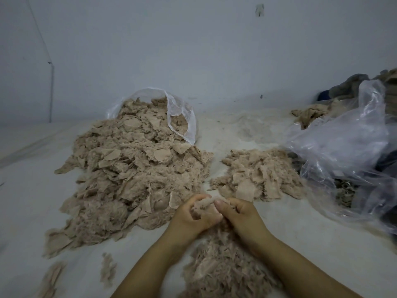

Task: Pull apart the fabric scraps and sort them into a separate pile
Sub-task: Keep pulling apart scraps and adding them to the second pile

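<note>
A big heap of beige fuzzy fabric scraps [129,175] spills from a clear plastic bag [182,119] at the centre left. A smaller separate pile of scraps [257,175] lies to the right of it. My left hand [191,218] and my right hand [242,218] meet low in the middle, and both grip one clump of scraps [204,204] between their fingers and thumbs. Below my wrists lies another bunch of scraps [223,265], partly hidden by my forearms.
A large crumpled clear plastic bag [352,155] lies at the right with dark cloth and beige fabric behind it. Loose scraps [107,269] lie at the lower left. The pale surface [247,130] runs back to a grey wall.
</note>
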`<state>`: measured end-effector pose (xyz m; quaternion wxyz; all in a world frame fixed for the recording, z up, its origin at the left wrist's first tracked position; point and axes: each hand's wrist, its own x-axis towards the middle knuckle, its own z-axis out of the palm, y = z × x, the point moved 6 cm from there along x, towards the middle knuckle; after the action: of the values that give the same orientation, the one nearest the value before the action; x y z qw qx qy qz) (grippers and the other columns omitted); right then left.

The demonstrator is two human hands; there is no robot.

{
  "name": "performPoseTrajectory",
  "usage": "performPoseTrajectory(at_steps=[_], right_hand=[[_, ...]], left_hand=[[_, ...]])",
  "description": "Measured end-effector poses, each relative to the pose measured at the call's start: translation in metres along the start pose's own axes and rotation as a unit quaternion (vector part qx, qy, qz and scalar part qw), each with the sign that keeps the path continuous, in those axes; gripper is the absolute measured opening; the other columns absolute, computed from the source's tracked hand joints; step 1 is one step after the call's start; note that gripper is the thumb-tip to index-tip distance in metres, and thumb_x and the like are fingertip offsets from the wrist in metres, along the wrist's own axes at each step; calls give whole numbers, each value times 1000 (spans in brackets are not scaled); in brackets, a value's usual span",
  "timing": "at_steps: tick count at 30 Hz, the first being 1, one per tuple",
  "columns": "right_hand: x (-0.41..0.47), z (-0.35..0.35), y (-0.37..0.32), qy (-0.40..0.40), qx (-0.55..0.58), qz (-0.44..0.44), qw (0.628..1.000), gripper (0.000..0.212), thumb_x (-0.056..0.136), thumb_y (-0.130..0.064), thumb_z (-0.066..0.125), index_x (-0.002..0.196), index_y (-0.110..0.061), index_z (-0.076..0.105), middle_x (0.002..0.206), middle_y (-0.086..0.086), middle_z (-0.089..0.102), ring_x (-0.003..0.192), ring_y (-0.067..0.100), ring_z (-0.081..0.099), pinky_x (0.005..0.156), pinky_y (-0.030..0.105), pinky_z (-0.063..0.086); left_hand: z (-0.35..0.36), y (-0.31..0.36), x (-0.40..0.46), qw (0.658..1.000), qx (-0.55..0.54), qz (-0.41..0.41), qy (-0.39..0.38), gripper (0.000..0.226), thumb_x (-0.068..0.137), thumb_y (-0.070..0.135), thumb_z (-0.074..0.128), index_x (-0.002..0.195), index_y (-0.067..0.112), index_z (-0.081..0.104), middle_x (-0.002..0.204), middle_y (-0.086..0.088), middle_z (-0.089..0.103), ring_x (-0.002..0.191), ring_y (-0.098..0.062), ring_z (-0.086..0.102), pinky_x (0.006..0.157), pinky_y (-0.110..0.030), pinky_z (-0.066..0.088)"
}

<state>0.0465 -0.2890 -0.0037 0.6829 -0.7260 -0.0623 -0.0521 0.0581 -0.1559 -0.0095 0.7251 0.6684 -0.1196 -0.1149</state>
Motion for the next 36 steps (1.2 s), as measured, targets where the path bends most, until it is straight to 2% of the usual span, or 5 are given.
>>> performPoseTrajectory(at_steps=[7, 12, 18, 29, 36], right_hand=[[1, -2, 0, 8, -68, -25, 997, 17, 84, -26, 71, 91, -15, 60, 80, 3, 58, 67, 11, 54, 62, 26, 46], [0, -1, -2, 8, -88, -36, 995, 24, 91, -23, 62, 78, -4, 55, 48, -7, 49, 44, 3, 44, 49, 18, 36], [3, -8, -7, 121, -147, -69, 979, 34, 97, -19, 50, 65, -19, 40, 58, -10, 40, 53, -3, 41, 53, 13, 33], [-1, -1, -6, 2, -118, -9, 993, 48, 75, -61, 59, 94, -17, 65, 86, 4, 64, 79, 16, 61, 75, 32, 50], [1, 5, -5, 0, -43, -46, 998, 27, 90, -16, 64, 66, -11, 54, 46, -12, 43, 44, 0, 36, 48, 15, 31]], left_hand=[[3, 1, -1, 999, -39, 0, 0, 25, 89, 19, 57, 102, 0, 66, 75, -8, 69, 58, -10, 61, 52, -18, 46], [2, 8, -3, 998, -30, 37, 51, 29, 89, 23, 57, 104, -2, 60, 100, -31, 64, 90, -40, 62, 86, -54, 47], [2, 9, -1, 997, -17, 26, 68, 18, 94, 14, 50, 81, 12, 62, 55, 5, 61, 43, -7, 49, 41, -18, 39], [-4, 8, -3, 997, 13, 25, 70, 25, 91, 30, 55, 100, 9, 63, 93, -8, 71, 83, -23, 68, 70, -32, 55], [-1, 18, -3, 987, 6, 96, 126, 24, 96, 14, 46, 74, 6, 50, 59, 1, 51, 55, -10, 47, 52, -20, 40]])
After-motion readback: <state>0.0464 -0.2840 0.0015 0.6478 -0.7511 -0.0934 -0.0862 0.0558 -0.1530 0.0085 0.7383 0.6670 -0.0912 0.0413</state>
